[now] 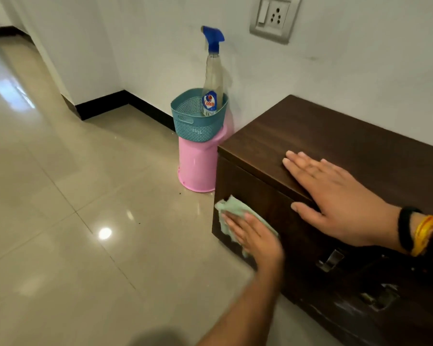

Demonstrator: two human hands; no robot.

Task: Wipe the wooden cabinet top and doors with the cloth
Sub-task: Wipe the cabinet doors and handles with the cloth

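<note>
A low dark wooden cabinet (335, 136) stands against the white wall at the right. My left hand (255, 239) presses a pale green cloth (231, 212) flat against the cabinet's front door near its left edge. The cloth shows above and left of the fingers. My right hand (333, 196) lies flat and open on the top's front edge, thumb hanging over the door. Bracelets circle that wrist. A metal door handle (331, 259) shows lower on the door.
A spray bottle (212, 78) with a blue trigger stands in a teal mesh basket (193, 126), which sits on an upturned pink bucket (198, 168) just left of the cabinet. Glossy floor tiles (85, 196) spread to the left. A wall socket (274, 17) is above.
</note>
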